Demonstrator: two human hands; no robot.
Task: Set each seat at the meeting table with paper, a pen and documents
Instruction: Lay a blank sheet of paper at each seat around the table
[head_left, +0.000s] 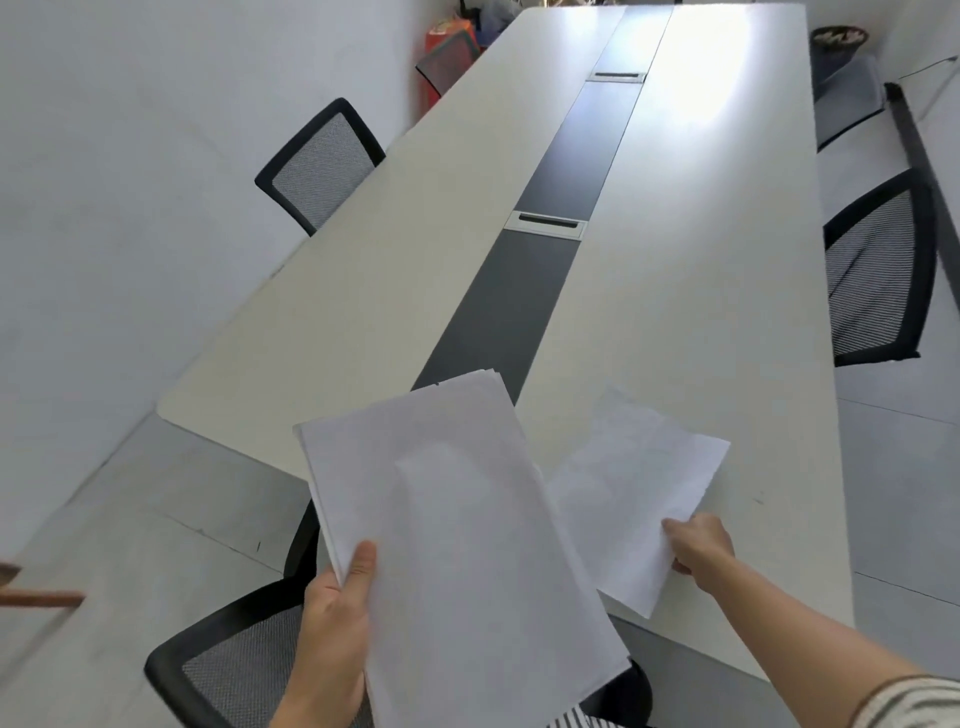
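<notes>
My left hand grips a thick stack of white paper by its lower left edge, holding it tilted above the near end of the long white meeting table. My right hand pinches a single white sheet at its right edge. That sheet sits low over the table's near right corner; whether it touches the top I cannot tell. No pen is in view.
A dark strip with two cable hatches runs down the table's middle. Black mesh chairs stand at the left side, the right side and just below my hands. Red and dark clutter sits at the far end.
</notes>
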